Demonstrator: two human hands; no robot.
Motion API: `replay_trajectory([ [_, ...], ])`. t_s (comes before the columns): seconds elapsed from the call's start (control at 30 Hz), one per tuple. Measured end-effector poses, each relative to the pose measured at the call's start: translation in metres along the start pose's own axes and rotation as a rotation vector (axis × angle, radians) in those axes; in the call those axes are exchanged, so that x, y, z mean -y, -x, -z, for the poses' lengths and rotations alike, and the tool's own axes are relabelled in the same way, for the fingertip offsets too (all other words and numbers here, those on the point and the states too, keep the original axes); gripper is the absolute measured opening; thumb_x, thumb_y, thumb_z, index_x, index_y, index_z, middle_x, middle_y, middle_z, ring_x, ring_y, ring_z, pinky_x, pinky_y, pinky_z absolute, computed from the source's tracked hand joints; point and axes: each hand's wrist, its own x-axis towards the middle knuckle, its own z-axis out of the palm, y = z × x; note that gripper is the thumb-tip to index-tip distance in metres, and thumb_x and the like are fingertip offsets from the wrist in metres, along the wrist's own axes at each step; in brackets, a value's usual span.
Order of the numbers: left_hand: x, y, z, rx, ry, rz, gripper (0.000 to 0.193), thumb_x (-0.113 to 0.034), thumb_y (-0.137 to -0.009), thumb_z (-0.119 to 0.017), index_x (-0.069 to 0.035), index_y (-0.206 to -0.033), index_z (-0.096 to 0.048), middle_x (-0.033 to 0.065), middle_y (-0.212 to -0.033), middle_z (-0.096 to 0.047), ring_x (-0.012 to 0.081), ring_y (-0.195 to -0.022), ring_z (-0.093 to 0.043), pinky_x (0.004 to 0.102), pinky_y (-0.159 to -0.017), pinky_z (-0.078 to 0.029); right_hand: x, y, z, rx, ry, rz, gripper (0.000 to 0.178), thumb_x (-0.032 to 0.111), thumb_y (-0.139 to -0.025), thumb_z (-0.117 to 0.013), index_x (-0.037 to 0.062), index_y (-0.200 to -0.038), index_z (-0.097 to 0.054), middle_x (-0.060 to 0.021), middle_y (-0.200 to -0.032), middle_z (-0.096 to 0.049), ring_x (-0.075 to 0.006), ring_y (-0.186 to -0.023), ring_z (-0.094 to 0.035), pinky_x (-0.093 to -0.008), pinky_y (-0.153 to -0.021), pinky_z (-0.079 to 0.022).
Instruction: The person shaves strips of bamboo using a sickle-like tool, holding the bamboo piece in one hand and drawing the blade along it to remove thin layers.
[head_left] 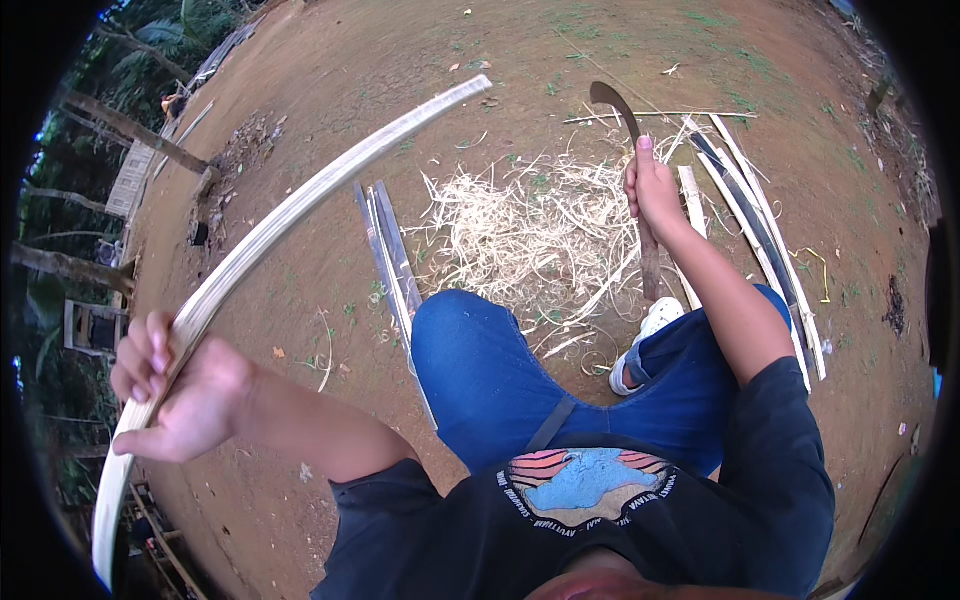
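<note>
1. The left hand (185, 390) is closed round a long pale strip (262, 240), which slants upward on the person's left, well apart from the knife.
2. The right hand (658, 190) is wrapped round the curved knife (628, 112), by the right edge of the shavings (520, 235).
3. I'd judge this a look-over between shaving strokes; another would call for bringing strip and blade together, fingers clear of the edge.
4. Loose strips (776, 250) lie on the right, dark slats (397, 245) on the left.
5. The knees (462, 335) and white shoe (658, 318) could crowd a downward stroke.
</note>
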Motion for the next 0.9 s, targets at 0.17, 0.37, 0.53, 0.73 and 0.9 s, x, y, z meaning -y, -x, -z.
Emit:
replay_trajectory([
  [0.17,0.06,0.049,-0.037,-0.077,-0.233,-0.009,0.064,-0.075,-0.093,-0.026,-0.014,-0.077,-0.037,0.0013,-0.062,-0.034,0.0189,-0.056,-0.038,0.0374,-0.061,-0.047,0.049,0.073,-0.042,0.447,-0.037,0.133,0.07,0.068,-0.099,-0.023,0.0102,-0.067,-0.045,0.0016,-0.054,-0.042,-0.0085,-0.047,-0.045,-0.0235,-0.043,-0.039],
  [0.37,0.083,0.081,-0.044,0.021,-0.277,0.066,0.066,-0.079,-0.09,-0.026,-0.014,-0.08,-0.036,-0.0007,-0.062,-0.033,0.0094,-0.046,-0.031,0.021,-0.034,-0.027,0.078,0.139,-0.097,0.645,-0.022,0.485,0.068,0.055,-0.102,-0.042,0.0006,-0.063,-0.053,-0.0034,-0.049,-0.042,-0.0122,-0.048,-0.041,-0.0342,-0.045,-0.033],
  [0.53,0.081,0.087,-0.057,-0.038,-0.379,-0.007,0.062,-0.075,-0.093,-0.03,-0.014,-0.08,-0.034,-0.002,-0.062,-0.031,0.008,-0.044,-0.03,0.0199,-0.032,-0.027,0.081,0.153,-0.112,0.646,0.01,0.601,0.071,0.06,-0.1,-0.04,0.0,-0.065,-0.055,-0.0086,-0.049,-0.045,-0.0185,-0.047,-0.044,-0.037,-0.048,-0.037],
  [0.73,0.055,0.066,-0.066,-0.022,-0.243,-0.017,0.06,-0.073,-0.093,-0.037,-0.014,-0.079,-0.038,-0.0036,-0.059,-0.03,0.0065,-0.043,-0.024,0.0194,-0.032,-0.021,0.002,0.096,-0.093,0.568,0.116,0.235,0.074,0.062,-0.101,-0.036,0.0028,-0.058,-0.051,-0.0045,-0.048,-0.043,-0.0155,-0.048,-0.042,-0.0365,-0.047,-0.036],
  [0.9,0.078,0.082,-0.065,-0.035,-0.331,-0.034,0.062,-0.075,-0.092,-0.036,-0.014,-0.078,-0.038,-0.0037,-0.057,-0.029,0.0065,-0.042,-0.023,0.0201,-0.032,-0.02,0.065,0.132,-0.094,0.681,0.123,0.456,0.069,0.06,-0.102,-0.032,0.0077,-0.06,-0.046,-0.0005,-0.051,-0.045,-0.012,-0.049,-0.044,-0.0311,-0.049,-0.038],
])
